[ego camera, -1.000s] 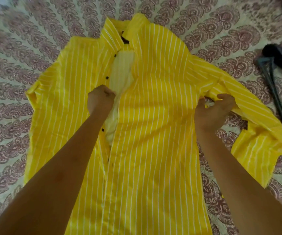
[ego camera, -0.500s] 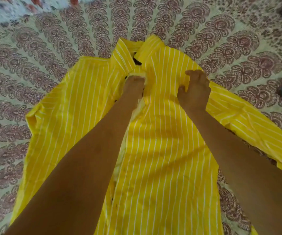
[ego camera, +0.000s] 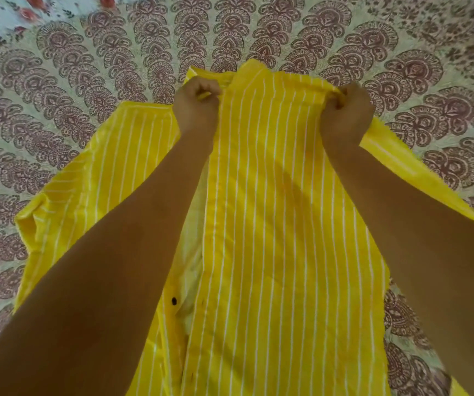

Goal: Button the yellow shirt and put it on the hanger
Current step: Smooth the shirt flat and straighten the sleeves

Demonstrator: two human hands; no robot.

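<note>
Head cam: the left hand point(ego camera: 197, 105) is bunched round the fabric at the collar end and the right hand point(ego camera: 347, 110) pinches the top edge near the shoulder, both clamped on the yellow shirt point(ego camera: 272, 224); I'd tug it flat and square here, line up the two front edges, then button from the top so none gets skipped. The shirt lies front-up on the patterned bedsheet point(ego camera: 87, 67); bright yellow, thin white stripes, front gaping with its pale inside showing, one dark button point(ego camera: 174, 300) visibly undone.
</note>
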